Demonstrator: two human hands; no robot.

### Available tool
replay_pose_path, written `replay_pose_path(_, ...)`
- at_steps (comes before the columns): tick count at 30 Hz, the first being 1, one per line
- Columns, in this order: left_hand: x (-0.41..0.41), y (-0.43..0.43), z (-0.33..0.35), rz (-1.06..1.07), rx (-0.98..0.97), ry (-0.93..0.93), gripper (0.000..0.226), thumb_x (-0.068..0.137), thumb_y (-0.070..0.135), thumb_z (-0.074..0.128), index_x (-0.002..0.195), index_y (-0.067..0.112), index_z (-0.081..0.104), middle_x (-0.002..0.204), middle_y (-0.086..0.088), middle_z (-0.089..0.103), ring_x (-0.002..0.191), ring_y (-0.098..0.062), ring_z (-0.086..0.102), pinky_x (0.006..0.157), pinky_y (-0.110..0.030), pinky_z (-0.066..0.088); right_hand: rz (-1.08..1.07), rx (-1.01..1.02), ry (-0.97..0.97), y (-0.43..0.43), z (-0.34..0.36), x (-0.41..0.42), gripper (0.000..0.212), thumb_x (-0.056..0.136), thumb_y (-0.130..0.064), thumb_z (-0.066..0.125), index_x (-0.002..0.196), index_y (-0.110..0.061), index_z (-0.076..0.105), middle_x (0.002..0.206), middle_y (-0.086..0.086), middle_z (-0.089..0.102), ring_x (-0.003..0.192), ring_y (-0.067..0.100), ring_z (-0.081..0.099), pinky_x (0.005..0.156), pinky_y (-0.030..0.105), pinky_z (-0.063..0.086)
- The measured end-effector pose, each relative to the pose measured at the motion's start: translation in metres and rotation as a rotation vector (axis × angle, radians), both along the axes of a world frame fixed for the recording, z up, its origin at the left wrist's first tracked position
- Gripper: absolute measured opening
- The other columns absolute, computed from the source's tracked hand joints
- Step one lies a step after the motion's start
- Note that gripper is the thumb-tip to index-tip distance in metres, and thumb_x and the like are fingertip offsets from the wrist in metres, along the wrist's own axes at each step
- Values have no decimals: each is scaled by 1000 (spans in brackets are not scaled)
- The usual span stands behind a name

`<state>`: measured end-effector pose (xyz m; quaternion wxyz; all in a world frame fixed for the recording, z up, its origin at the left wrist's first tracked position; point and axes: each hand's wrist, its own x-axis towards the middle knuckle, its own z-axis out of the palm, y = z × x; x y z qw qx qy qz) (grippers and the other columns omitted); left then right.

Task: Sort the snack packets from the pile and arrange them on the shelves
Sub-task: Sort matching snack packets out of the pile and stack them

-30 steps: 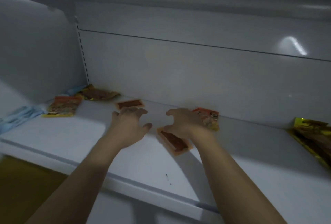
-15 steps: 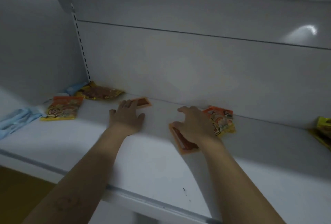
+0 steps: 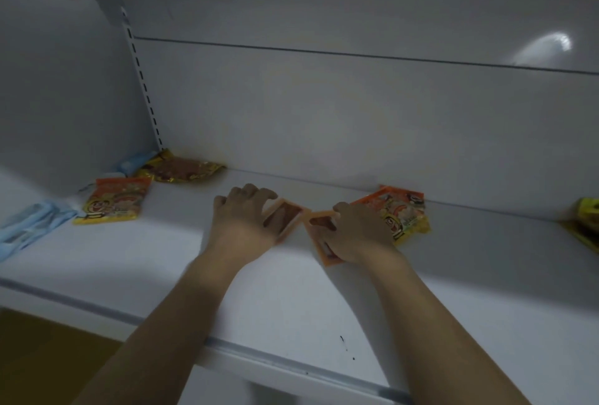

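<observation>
Left hand (image 3: 241,221) pinches my small orange packet (image 3: 287,214), poking out its right side | right hand (image 3: 353,233) grips second orange packet (image 3: 319,224) under my palm | both on shelf (image 3: 155,262)

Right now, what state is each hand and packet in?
Left hand: grips left small packet, seemingly tilted.
Right hand: grips right small packet.
Left orange packet: lying flat, untouched.
Gold packet: lying flat, untouched.
Right orange packet: lying flat.
</observation>
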<state>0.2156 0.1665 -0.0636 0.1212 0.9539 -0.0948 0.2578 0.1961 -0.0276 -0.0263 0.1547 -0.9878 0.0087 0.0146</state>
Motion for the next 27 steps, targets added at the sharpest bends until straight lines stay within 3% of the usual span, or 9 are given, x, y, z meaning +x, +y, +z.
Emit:
replay_pose_path(4, -4, -1, -2, 101, 185, 233, 87, 73, 75, 18, 137, 26, 52, 118, -9, 63, 111, -32, 55, 90, -44, 33, -22, -35, 86, -2, 3, -1, 60, 81, -58, 66, 125, -19, 51, 126, 8, 56, 116, 31, 54, 80, 36, 46)
replay_pose_path(7, -7, -4, 3, 54, 201, 226, 94, 67, 74, 2, 140, 33, 45, 114, -4, 62, 112, -28, 52, 89, -40, 28, -38, 90, 114, -5, 5, 2, 72, 78, -51, 75, 133, -15, 46, 132, 7, 54, 120, 29, 53, 83, 35, 45)
replay_pose_path(9, -5, -4, 5, 20, 159, 258, 95, 65, 71, 1, 141, 34, 44, 113, -3, 60, 112, -26, 50, 90, -38, 28, -39, 191, 132, -8, 5, 4, 70, 75, -49, 79, 127, -11, 50, 125, 7, 57, 114, 28, 56, 79, 33, 43)
replay_pose_path(11, -5, -5, 5, 4, 96, 288, 92, 67, 71, 8, 142, 33, 44, 114, -4, 58, 110, -28, 51, 92, -37, 30, -25, 219, 132, -11, 3, 7, 52, 71, -49, 82, 98, -11, 58, 99, 4, 64, 94, 26, 61, 65, 31, 41)
replay_pose_path(13, -5, -7, 7, 20, 23, 336, 82, 75, 70, 28, 146, 30, 39, 122, -8, 54, 110, -32, 52, 95, -36, 34, -11, 212, 121, -13, 2, 9, 47, 70, -49, 83, 73, -13, 53, 75, 0, 58, 76, 22, 59, 53, 30, 35)
replay_pose_path(16, -4, -9, 12, 22, -86, 437, 79, 86, 53, 62, 152, 27, 27, 130, -13, 49, 117, -34, 51, 100, -37, 39, 23, 211, 114, -9, 0, 10, 43, 72, -48, 82, 67, -14, 56, 68, -1, 58, 66, 18, 59, 51, 28, 34)
replay_pose_path(20, -4, -7, 12, -13, -316, 491, 72, 77, 42, 77, 136, 27, 39, 109, -7, 66, 99, -30, 63, 88, -38, 51, -8, 193, 41, -6, -3, 9, 38, 76, -47, 78, 73, -16, 57, 72, -2, 59, 71, 20, 59, 52, 29, 34)
replay_pose_path(23, -10, -9, 14, -72, -335, 445, 54, 79, 35, 76, 123, 28, 44, 87, 3, 66, 82, -27, 65, 72, -32, 50, -26, 193, 1, -4, -4, 9, 38, 79, -47, 76, 74, -17, 54, 72, -4, 56, 69, 18, 55, 51, 30, 33)
replay_pose_path(27, -12, -13, 18, -99, -367, 367, 27, 83, 31, 71, 105, 23, 57, 93, 0, 62, 84, -24, 60, 70, -30, 46, -13, 241, -11, -6, -5, 9, 22, 86, -34, 71, 85, -17, 57, 80, -3, 57, 82, 21, 57, 56, 29, 35)
